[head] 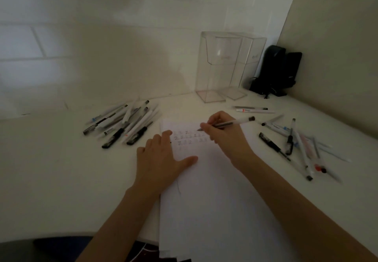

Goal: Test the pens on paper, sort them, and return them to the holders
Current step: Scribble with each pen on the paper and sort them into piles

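A white sheet of paper (206, 190) lies on the white table, with small rows of test marks (189, 138) near its top. My left hand (161, 159) rests flat on the paper's left edge, fingers spread. My right hand (223, 135) grips a clear pen (235, 122) with a dark end cap, its tip touching the paper by the marks. A heap of pens (122, 124) lies left of the paper. Another scattered group of pens (294, 143) lies to the right. Two clear holders (223, 65) stand empty at the back.
Two more pens (252, 109) lie side by side just in front of the holders. A black device (276, 71) with a cable stands in the back right corner against the wall. The table's front edge (102, 234) curves near my body.
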